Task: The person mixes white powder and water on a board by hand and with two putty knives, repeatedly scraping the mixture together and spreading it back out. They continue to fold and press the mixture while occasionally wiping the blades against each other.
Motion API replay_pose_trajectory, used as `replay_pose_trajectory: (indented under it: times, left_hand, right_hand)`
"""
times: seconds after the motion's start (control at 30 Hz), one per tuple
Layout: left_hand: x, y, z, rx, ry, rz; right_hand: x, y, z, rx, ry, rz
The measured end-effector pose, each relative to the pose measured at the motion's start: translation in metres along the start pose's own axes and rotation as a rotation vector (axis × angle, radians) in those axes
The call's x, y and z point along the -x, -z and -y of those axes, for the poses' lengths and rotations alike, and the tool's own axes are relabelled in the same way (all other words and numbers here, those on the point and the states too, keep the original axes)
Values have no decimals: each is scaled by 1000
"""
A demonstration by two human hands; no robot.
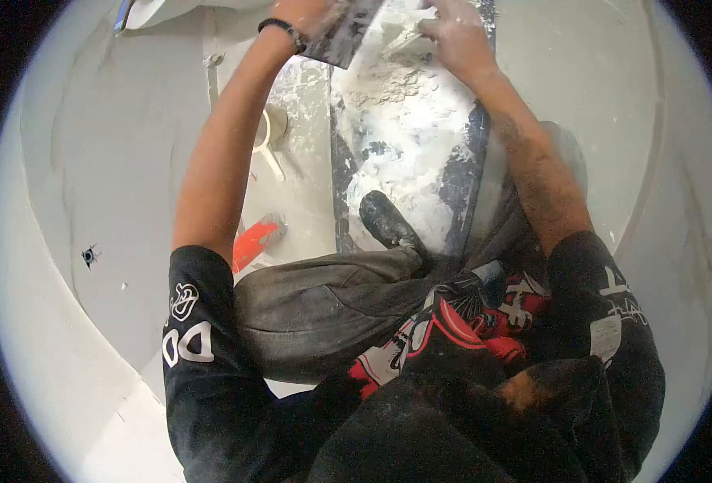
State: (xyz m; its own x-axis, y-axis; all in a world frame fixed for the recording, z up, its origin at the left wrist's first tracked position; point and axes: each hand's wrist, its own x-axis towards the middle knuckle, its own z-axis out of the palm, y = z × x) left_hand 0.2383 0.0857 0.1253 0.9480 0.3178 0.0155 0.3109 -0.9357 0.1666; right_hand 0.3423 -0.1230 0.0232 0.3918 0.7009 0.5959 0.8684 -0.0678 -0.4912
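At the top of the view, my left hand, with a dark bracelet at its wrist, is closed on a dark flat plate smeared with white. My right hand is at the top right, over the white material, its fingers bent together. What the right fingers hold, if anything, is partly cut off and too blurred to name. Below both hands a long dark board is coated with white powdery paste. The paste is crumbly near the hands and smoother lower down.
A white scoop-like cup with a handle lies left of the board. Nearer me is a red object with white smears. My dark shoe rests over the board's near part. A small dark fitting is at far left.
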Motion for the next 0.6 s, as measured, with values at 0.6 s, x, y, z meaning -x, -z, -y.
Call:
replay_pose_trajectory:
  times: [0.6]
  left_hand:
    - [-3,-65,1,-237,-60,436]
  right_hand:
    - [5,-6,34,-381,219,-121]
